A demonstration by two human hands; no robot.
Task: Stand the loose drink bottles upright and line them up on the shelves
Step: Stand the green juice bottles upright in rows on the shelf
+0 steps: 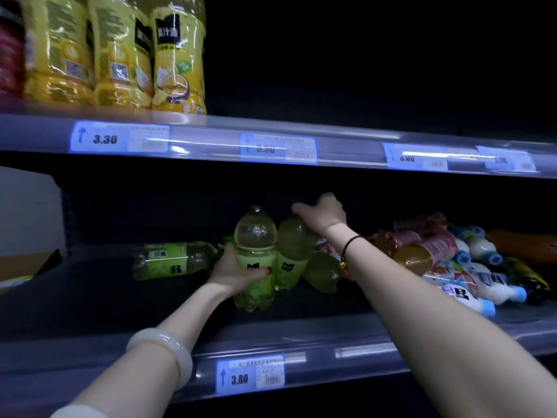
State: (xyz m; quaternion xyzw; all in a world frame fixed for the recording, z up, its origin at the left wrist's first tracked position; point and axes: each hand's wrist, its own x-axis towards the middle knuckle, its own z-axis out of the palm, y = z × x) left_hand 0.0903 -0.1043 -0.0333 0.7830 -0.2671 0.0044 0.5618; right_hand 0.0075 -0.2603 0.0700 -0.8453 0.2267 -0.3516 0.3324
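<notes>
Head view: left hand (238, 274) wrapped around upright green bottle (255, 257) on lower shelf (301, 330). Right hand (322, 214) clamped over top of second green bottle (294, 251), touching first on its right. Third green bottle (171, 260) lying flat left of upright one; heap of fallen bottles (458, 260) well right.

Dark shelf (90, 300): green bottles (168, 260), pile of white bottles (482, 279) lying.

The green bottles (255, 236) are clear, glossy plastic. The shelf edge (346, 149) has a shiny plastic strip holding paper price tags (119, 137).
</notes>
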